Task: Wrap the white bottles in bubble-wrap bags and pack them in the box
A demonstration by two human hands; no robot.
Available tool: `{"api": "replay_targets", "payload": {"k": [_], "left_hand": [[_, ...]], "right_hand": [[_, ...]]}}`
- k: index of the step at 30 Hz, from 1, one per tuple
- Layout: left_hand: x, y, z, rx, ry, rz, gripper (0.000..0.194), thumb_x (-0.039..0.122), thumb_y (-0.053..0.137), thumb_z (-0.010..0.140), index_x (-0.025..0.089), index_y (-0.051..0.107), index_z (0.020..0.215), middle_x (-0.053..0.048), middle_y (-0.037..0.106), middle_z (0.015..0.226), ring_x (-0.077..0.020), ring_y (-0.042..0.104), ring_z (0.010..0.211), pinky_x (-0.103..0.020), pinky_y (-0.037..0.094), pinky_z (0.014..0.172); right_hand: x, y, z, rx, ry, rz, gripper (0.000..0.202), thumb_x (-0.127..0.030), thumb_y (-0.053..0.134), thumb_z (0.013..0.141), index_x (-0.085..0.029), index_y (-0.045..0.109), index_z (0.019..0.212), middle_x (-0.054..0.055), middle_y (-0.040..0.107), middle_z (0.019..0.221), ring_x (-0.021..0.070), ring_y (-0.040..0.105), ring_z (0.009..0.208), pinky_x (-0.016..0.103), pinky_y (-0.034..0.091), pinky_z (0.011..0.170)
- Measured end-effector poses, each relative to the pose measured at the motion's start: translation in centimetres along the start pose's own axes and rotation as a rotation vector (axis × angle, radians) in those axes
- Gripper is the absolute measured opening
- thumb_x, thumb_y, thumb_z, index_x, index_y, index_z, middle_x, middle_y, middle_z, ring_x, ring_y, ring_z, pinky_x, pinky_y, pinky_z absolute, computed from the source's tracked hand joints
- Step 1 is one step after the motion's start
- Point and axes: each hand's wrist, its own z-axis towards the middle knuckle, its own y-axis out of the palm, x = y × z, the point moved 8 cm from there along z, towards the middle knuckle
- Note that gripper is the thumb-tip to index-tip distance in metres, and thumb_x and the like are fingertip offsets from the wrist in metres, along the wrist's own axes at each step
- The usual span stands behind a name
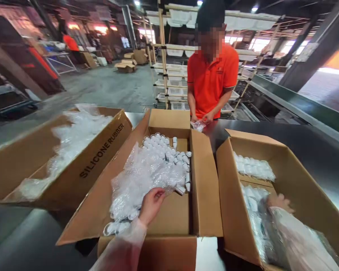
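Factory floor (101,84) stretches behind a dark tabletop (8,233). At far left, a carton marked SILICONE RUBBER (70,188) holds crumpled clear plastic (73,135). Next, an open middle carton (206,184) contains small white pieces (156,140), partly covered by clear bags (141,173); the left hand (151,205) pinches the bags' near edge between thumb and fingers. Beyond stands a co-worker in orange (211,82), handling a clear wrapper (198,125). In the right carton (305,177) lie wrapped white rows (255,167); the right hand (281,202) is blurred beside them, its grip impossible to tell.
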Motion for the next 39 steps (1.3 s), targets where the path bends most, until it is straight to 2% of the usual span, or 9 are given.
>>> {"api": "replay_targets", "payload": {"k": [4,9,15,18,21,27,31,35,39], "left_hand": [[1.1,4.4,4.2,-0.122,0.202,0.466,0.021,0.015,0.062,0.068,0.012,0.067,0.089,-0.014,0.064,0.097,-0.0279,0.053,0.101,-0.041,0.039,0.091],[1.7,6.7,6.8,-0.185,0.172,0.424,0.011,0.015,0.059,0.072,0.012,0.068,0.066,-0.014,0.066,0.083,-0.0291,0.054,0.100,-0.042,0.037,0.093],[3.6,4.1,4.3,-0.171,0.093,0.030,0.043,0.040,0.038,0.087,0.010,0.067,0.096,-0.010,0.068,0.090,-0.0182,0.060,0.080,-0.030,0.046,0.071],[4.1,3.7,1.4,-0.224,-0.049,-0.404,0.044,0.050,0.053,0.075,0.010,0.068,0.084,-0.007,0.067,0.078,-0.0154,0.057,0.070,-0.027,0.045,0.065],[5.3,3.7,-1.5,-0.249,-0.011,-0.429,0.039,0.049,0.057,0.073,0.012,0.066,0.072,-0.003,0.062,0.067,-0.0133,0.053,0.064,-0.027,0.042,0.064],[6.6,5.9,-4.9,-0.321,0.259,-0.057,0.041,0.043,0.043,0.086,0.013,0.066,0.068,-0.004,0.063,0.069,-0.0145,0.053,0.068,-0.025,0.042,0.066],[3.7,7.6,-2.8,-0.358,0.296,0.394,0.039,0.029,0.031,0.092,0.013,0.066,0.099,-0.008,0.069,0.091,-0.0169,0.059,0.081,-0.028,0.045,0.073],[1.0,8.9,0.7,-0.384,0.312,0.627,0.022,0.013,0.048,0.081,0.014,0.067,0.092,-0.011,0.066,0.097,-0.0220,0.056,0.096,-0.034,0.040,0.086],[0.3,10.9,3.0,-0.418,0.371,0.820,0.029,0.007,0.039,0.084,0.013,0.062,0.101,-0.015,0.061,0.111,-0.0247,0.049,0.108,-0.042,0.035,0.092]], "right_hand": [[-8.5,-3.1,-0.8,0.028,-0.264,0.070,0.040,-0.037,0.049,0.077,-0.012,0.064,0.104,0.028,0.051,0.120,0.0421,0.048,0.111,0.058,0.041,0.080],[-19.2,-9.7,-10.5,-0.097,-0.632,0.555,0.036,-0.042,0.051,0.081,-0.019,0.062,0.106,0.011,0.066,0.100,0.0251,0.062,0.088,0.041,0.049,0.082],[-25.4,-4.3,-21.2,-0.715,-0.426,1.019,0.040,-0.055,0.056,0.078,-0.018,0.067,0.088,0.008,0.070,0.081,0.0219,0.064,0.071,0.035,0.053,0.068],[-26.5,-2.6,-21.7,-0.590,-0.256,1.147,0.050,-0.061,0.058,0.073,-0.016,0.063,0.093,0.010,0.068,0.083,0.0207,0.061,0.072,0.035,0.052,0.069],[-27.3,-3.0,-21.9,-0.500,-0.238,1.108,0.050,-0.057,0.065,0.066,-0.015,0.060,0.094,0.008,0.065,0.084,0.0171,0.057,0.067,0.033,0.049,0.066],[-26.5,-1.9,-24.5,-0.919,-0.157,1.220,0.031,-0.042,0.068,0.060,-0.015,0.058,0.072,-0.002,0.056,0.057,0.0109,0.049,0.051,0.024,0.040,0.050],[-20.2,-3.0,-20.8,-0.586,0.038,1.305,0.024,-0.038,0.062,0.059,-0.017,0.056,0.069,-0.005,0.051,0.051,0.0094,0.041,0.044,0.023,0.033,0.044],[-15.6,-9.3,-17.2,-0.066,-0.016,1.159,0.029,-0.044,0.060,0.067,-0.019,0.061,0.081,0.002,0.063,0.071,0.0155,0.053,0.058,0.026,0.042,0.052],[-19.0,-12.0,-18.0,-0.147,-0.333,0.949,0.028,-0.045,0.065,0.071,-0.020,0.068,0.083,0.004,0.068,0.079,0.0195,0.059,0.069,0.028,0.045,0.063]]}}
